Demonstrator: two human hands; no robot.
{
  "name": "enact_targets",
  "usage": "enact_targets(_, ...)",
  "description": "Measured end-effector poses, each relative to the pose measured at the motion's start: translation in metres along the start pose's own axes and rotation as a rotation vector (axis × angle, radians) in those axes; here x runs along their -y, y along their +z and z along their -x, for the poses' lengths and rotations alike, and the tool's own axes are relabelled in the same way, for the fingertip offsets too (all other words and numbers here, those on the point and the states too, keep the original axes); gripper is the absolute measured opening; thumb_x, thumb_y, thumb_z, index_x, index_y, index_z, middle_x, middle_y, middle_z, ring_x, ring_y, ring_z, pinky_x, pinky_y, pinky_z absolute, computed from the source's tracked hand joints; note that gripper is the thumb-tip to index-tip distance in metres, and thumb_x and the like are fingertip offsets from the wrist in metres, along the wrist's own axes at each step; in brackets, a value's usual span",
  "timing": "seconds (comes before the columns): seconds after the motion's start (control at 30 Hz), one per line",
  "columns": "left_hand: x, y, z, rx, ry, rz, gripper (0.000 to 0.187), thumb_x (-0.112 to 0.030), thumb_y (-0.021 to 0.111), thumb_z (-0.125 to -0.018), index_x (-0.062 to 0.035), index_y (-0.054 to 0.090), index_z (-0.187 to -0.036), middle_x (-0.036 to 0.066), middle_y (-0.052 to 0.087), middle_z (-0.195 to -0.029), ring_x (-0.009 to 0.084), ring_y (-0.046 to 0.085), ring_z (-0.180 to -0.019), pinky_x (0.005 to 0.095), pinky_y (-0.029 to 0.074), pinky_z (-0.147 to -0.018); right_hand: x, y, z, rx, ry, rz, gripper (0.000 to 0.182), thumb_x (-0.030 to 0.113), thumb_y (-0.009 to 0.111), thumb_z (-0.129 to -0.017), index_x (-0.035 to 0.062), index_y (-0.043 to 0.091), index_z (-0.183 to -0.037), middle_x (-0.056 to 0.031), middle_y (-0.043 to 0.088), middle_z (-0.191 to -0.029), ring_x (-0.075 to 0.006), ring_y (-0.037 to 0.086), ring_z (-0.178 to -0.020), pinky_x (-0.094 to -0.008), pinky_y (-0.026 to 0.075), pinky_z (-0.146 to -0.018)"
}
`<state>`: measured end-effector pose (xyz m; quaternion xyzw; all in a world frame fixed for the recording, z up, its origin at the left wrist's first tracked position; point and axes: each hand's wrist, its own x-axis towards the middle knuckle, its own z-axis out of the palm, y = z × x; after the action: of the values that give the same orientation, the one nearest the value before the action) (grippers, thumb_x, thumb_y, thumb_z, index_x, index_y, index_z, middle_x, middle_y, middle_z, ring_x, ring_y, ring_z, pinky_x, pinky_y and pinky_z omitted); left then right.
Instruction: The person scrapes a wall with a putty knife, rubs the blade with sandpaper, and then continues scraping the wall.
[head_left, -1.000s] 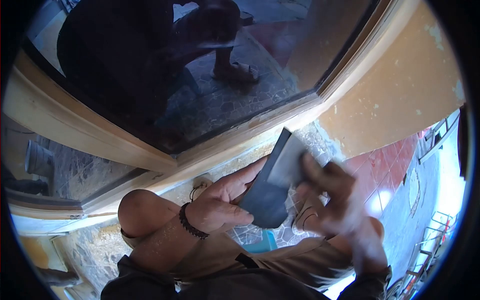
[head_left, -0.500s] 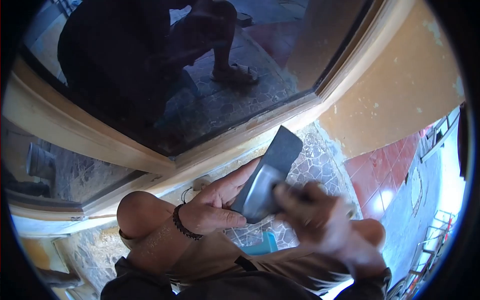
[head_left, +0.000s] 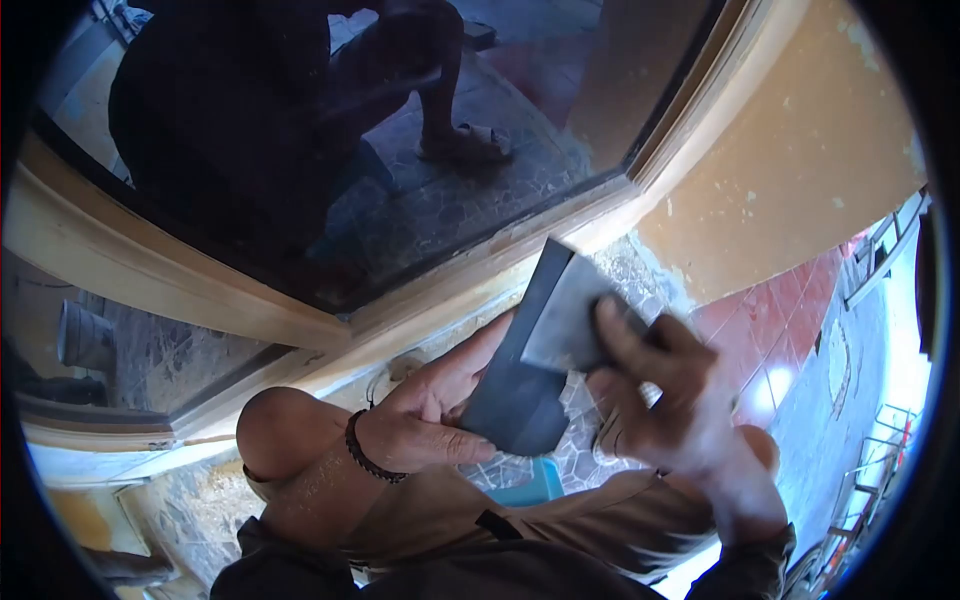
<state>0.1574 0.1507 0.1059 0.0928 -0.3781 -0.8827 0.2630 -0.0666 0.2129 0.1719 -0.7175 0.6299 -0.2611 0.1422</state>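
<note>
My left hand [head_left: 425, 425] grips a dark grey flat sheet [head_left: 515, 408] by its lower left edge, thumb on top and fingers behind. The sheet stands at a slant in front of my knees. My right hand [head_left: 675, 405], slightly blurred, is closed around the dark handle of a scraper with a broad metal blade [head_left: 565, 315]. That blade overlaps the upper right part of the sheet, its straight edge running along the sheet's length.
A dark glass pane [head_left: 420, 220] in a cream frame [head_left: 500, 250] rises ahead, reflecting a seated figure. Below me is a teal plastic piece [head_left: 535, 485]. A worn yellow wall [head_left: 780, 190], red tiles [head_left: 765, 320] and metal racks [head_left: 880, 450] lie to the right.
My right hand has moved the scraper up and right, from the lower part of the sheet to its upper part. The left hand keeps its grip, almost unmoved.
</note>
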Motion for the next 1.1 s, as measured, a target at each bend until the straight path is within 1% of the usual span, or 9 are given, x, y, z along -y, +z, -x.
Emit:
enact_targets(0.23,-0.001,-0.004,0.000,0.090,0.006,-0.071,0.100,0.003,0.068,-0.076,-0.0004,0.000,-0.150,0.014,0.008,-0.158,0.0215,0.016,-0.144,0.0362,0.017,-0.116,0.007,0.004,0.010,0.072,0.019,0.000,0.046,0.006,0.076,-0.074,0.0057,0.065,-0.118,-0.0169,0.057,-0.071,-0.0219,0.054,-0.049,-0.0336,0.047,-0.047)
enact_targets(0.33,-0.001,-0.004,0.003,0.009,0.015,-0.051,0.100,0.001,0.068,-0.077,0.0020,0.000,-0.149,0.015,0.008,-0.158,0.0227,0.016,-0.144,0.0369,0.017,-0.116,-0.006,0.013,0.010,0.116,-0.275,0.039,0.049,0.005,0.075,-0.074,0.0064,0.063,-0.122,-0.0149,0.059,-0.072,-0.0220,0.060,-0.053,-0.0303,0.048,-0.045)
enact_targets(0.37,-0.001,-0.003,0.002,0.044,0.013,-0.074,0.100,0.001,0.068,-0.077,0.0016,0.000,-0.149,0.015,0.008,-0.158,0.0232,0.015,-0.144,0.0372,0.016,-0.116,-0.006,0.004,0.002,-0.029,-0.046,-0.065,0.051,0.007,0.078,-0.071,0.0071,0.064,-0.119,-0.0142,0.059,-0.070,-0.0243,0.062,-0.056,-0.0292,0.049,-0.045)
enact_targets(0.47,0.000,0.000,0.001,0.042,-0.005,0.016,0.100,0.001,0.068,-0.076,0.0010,0.000,-0.149,0.015,0.007,-0.158,0.0234,0.013,-0.145,0.0375,0.014,-0.116,0.001,0.014,0.016,0.057,-0.301,0.064,0.050,0.014,0.076,-0.074,0.0110,0.064,-0.122,-0.0069,0.052,-0.061,-0.0141,0.046,-0.041,-0.0296,0.035,-0.034)
enact_targets(0.6,0.004,-0.006,0.005,0.064,-0.010,-0.062,0.100,0.003,0.067,-0.075,0.0012,0.000,-0.149,0.015,0.007,-0.158,0.0225,0.013,-0.145,0.0372,0.013,-0.117,-0.014,0.005,0.000,-0.123,-0.053,0.020,0.053,0.027,0.079,-0.072,0.0169,0.065,-0.122,-0.0032,0.045,-0.062,-0.0129,0.042,-0.042,-0.0320,0.039,-0.038)
enact_targets(0.73,0.009,-0.005,0.002,0.000,0.009,0.030,0.102,0.005,0.067,-0.073,0.0011,0.000,-0.150,0.015,0.008,-0.158,0.0219,0.014,-0.145,0.0366,0.014,-0.117,-0.001,0.018,0.018,0.084,-0.248,0.041,0.056,0.022,0.078,-0.073,0.0161,0.062,-0.126,-0.0077,0.050,-0.064,-0.0148,0.048,-0.044,-0.0311,0.039,-0.037)
enact_targets(0.83,0.000,0.000,0.002,0.018,-0.053,-0.029,0.102,0.004,0.067,-0.072,0.0012,0.000,-0.150,0.014,0.009,-0.157,0.0218,0.014,-0.145,0.0365,0.014,-0.116,-0.001,0.000,0.005,0.062,0.102,0.017,0.051,0.021,0.082,-0.070,0.0133,0.067,-0.118,-0.0176,0.058,-0.080,-0.0240,0.062,-0.053,-0.0312,0.050,-0.048)
enact_targets(0.93,-0.007,0.003,-0.001,0.000,-0.034,-0.019,0.103,0.002,0.069,-0.073,0.0010,0.000,-0.150,0.014,0.008,-0.157,0.0213,0.012,-0.145,0.0364,0.014,-0.116,0.009,0.008,0.017,0.189,-0.195,0.044,0.049,0.011,0.079,-0.071,0.0036,0.065,-0.118,-0.0168,0.058,-0.072,-0.0226,0.057,-0.050,-0.0341,0.047,-0.044)
enact_targets(1.1,0.004,-0.010,0.003,0.051,0.009,-0.120,0.100,0.001,0.068,-0.075,0.0033,0.000,-0.149,0.015,0.006,-0.158,0.0219,0.009,-0.146,0.0366,0.012,-0.117,0.002,0.006,0.016,0.115,-0.146,0.018,0.047,0.005,0.075,-0.071,0.0048,0.065,-0.118,-0.0169,0.059,-0.071,-0.0242,0.058,-0.050,-0.0330,0.045,-0.041)
